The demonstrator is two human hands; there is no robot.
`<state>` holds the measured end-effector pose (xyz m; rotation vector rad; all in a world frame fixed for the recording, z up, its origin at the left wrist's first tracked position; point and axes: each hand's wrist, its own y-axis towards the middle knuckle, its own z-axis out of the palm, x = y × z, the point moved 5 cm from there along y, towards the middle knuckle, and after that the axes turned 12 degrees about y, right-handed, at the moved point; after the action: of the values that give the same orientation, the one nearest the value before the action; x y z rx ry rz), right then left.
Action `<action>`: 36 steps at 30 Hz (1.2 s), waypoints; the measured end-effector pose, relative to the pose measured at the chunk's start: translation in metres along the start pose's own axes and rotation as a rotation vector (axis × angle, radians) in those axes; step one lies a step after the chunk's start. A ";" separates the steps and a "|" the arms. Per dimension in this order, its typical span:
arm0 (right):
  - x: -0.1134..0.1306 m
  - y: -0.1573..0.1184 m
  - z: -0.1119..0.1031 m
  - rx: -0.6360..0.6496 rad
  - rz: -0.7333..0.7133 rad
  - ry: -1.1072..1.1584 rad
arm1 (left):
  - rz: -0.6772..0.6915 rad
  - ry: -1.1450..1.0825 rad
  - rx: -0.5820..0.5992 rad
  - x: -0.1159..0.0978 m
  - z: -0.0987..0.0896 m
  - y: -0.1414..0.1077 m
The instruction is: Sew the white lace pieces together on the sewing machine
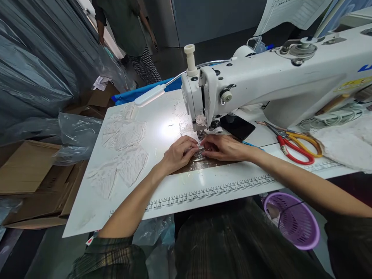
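Observation:
Under the needle of a white sewing machine lies a small piece of white lace. My left hand pinches its left side, thumb and fingers together. From the right, my right hand has its fingers bent closely on the lace, beside the presser foot. Both hands rest over the brown metallic plate of the machine bed. More pale lace pieces lie flat on the white table to the left.
A black phone, red-handled scissors and yellow-handled scissors lie right of the needle. A lamp lights the table. Cardboard boxes stand left, a purple basket below right. A person stands beyond the table.

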<state>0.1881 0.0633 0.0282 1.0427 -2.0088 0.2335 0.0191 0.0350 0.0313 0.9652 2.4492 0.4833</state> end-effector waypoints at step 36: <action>-0.027 -0.015 0.002 -0.172 -0.077 -0.190 | 0.327 0.354 -0.023 -0.014 0.008 -0.008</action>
<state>0.2064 0.0684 0.0034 1.0621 -2.1102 -0.0815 0.0280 0.0208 0.0251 1.3802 2.5878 0.8545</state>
